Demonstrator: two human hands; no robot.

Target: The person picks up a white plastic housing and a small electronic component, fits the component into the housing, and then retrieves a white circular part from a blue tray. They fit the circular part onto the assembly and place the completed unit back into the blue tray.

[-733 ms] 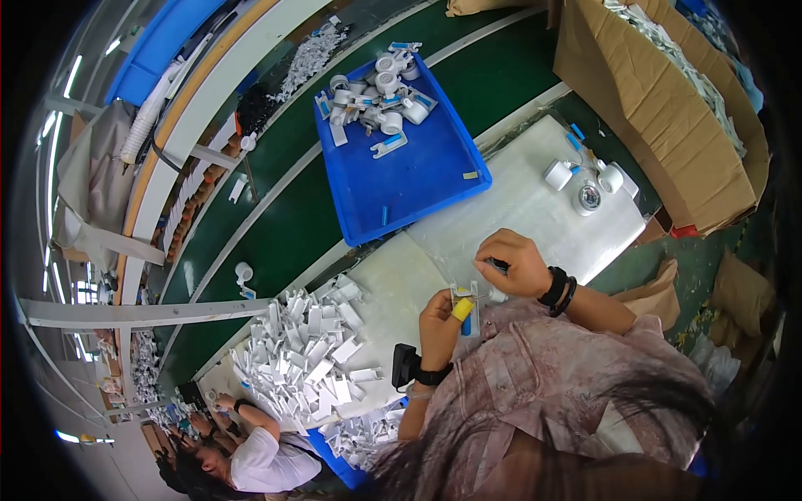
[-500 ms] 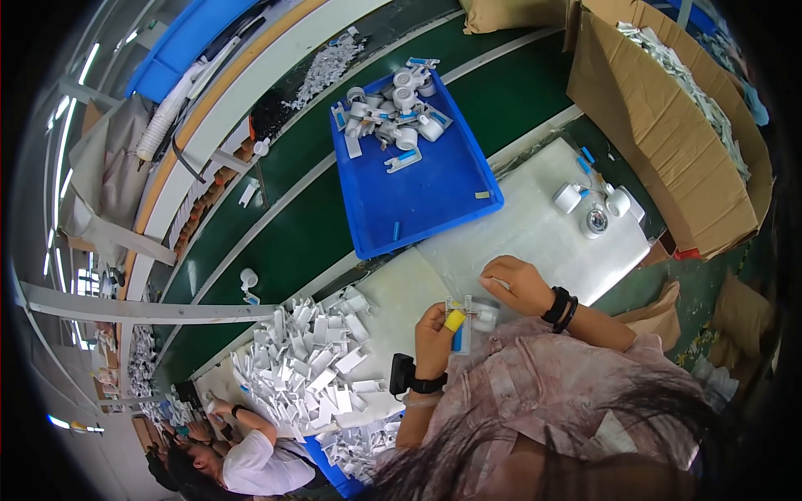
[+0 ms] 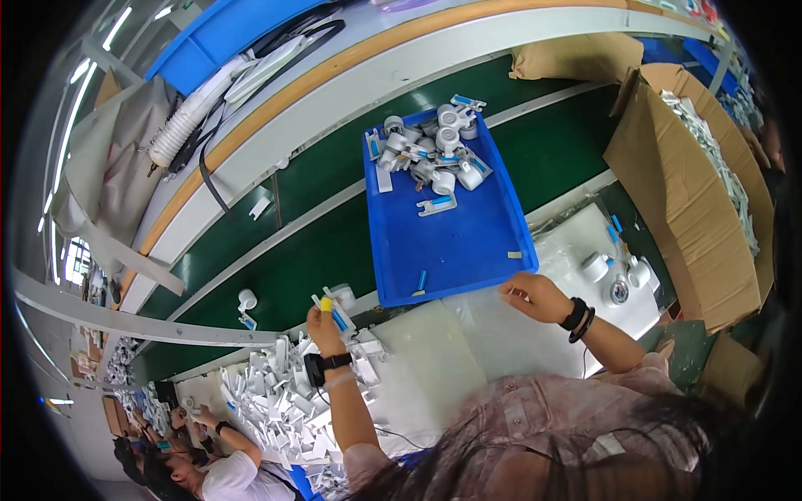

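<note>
My left hand [image 3: 324, 330] grips a white plastic bracket [image 3: 341, 319] with a blue strip and a round white head, beside the green belt's edge. A yellow band shows at its fingertips; I cannot tell whether it is a finger cover. Below that hand spreads a heap of white plastic pieces [image 3: 288, 397]. My right hand [image 3: 536, 296] hovers at the near right corner of the blue tray [image 3: 459, 246], fingers loosely bent and apart, with nothing visible in them. Similar white round-headed assemblies [image 3: 443, 154] are piled in the tray's far end.
A large cardboard box [image 3: 681, 192] of white pieces stands at the right. Several round parts [image 3: 618, 290] lie on the pale work surface [image 3: 422, 346]. One assembly [image 3: 247, 301] sits on the green belt [image 3: 292, 259]. A co-worker in white [image 3: 238, 478] is at the lower left.
My left hand has moved left and away from my body, carrying the bracket from in front of me to the belt's edge. My right hand has shifted slightly right. The view has turned.
</note>
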